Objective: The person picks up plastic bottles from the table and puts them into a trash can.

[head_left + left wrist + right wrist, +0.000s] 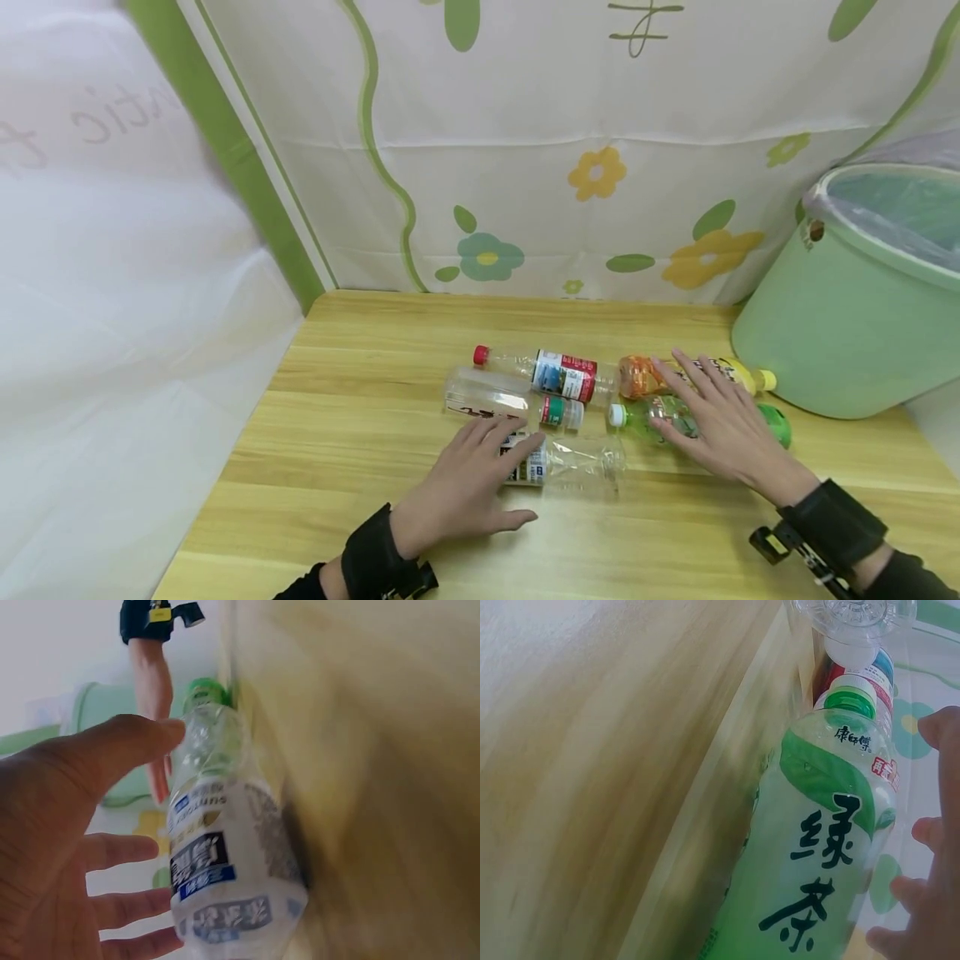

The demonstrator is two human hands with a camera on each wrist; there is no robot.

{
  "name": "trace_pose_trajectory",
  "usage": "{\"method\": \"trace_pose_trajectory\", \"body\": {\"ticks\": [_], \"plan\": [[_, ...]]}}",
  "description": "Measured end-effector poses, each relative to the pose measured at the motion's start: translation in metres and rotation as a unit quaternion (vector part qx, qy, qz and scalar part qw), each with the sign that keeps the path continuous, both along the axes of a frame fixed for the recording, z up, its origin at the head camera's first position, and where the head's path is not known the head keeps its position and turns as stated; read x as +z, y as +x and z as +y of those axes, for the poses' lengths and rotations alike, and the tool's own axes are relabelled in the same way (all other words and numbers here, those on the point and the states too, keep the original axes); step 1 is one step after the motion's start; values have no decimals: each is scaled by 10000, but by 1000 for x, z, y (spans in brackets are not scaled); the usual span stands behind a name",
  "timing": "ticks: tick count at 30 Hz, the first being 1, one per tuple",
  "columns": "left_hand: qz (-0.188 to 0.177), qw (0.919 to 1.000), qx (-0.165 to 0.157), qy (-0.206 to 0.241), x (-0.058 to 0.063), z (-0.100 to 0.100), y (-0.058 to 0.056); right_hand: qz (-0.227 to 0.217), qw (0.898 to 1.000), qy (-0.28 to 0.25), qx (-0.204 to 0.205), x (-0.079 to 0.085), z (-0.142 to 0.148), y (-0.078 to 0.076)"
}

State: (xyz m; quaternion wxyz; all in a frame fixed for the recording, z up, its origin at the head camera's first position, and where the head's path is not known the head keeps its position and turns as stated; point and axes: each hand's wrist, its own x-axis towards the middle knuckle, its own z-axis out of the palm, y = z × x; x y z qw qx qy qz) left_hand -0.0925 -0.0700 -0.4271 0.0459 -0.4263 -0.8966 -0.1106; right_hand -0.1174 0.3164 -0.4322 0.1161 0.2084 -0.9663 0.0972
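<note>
My left hand [468, 483], fingers spread, reaches over a clear bottle with a white, black and blue label [225, 847] that lies on its side at the front of the group. In the left wrist view thumb and fingers stand around this bottle without closing on it. My right hand [716, 421] spreads its fingers over a green tea bottle [817, 817] with a white cap. Beyond that bottle lies a yellow-capped bottle with an orange and yellow label [742, 375], partly hidden by the fingers. Both palms face down.
Behind the left hand lie a clear bottle with a green and red label near its neck [487, 396] and a red-capped bottle [566, 375]. A mint-green bin [832, 325] with a plastic liner stands at the right. A patterned cloth [525, 167] hangs behind the wooden table [337, 467].
</note>
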Motion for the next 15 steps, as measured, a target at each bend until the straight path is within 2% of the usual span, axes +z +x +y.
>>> {"method": "trace_pose_trajectory", "body": {"ticks": [7,15], "plan": [[-82,9999,32,-127,-9,6,5,50,10000,6,27,-4,1,-1],[-247,9995,191,100,-15,8,5,74,10000,19,19,-4,1,-2]]}}
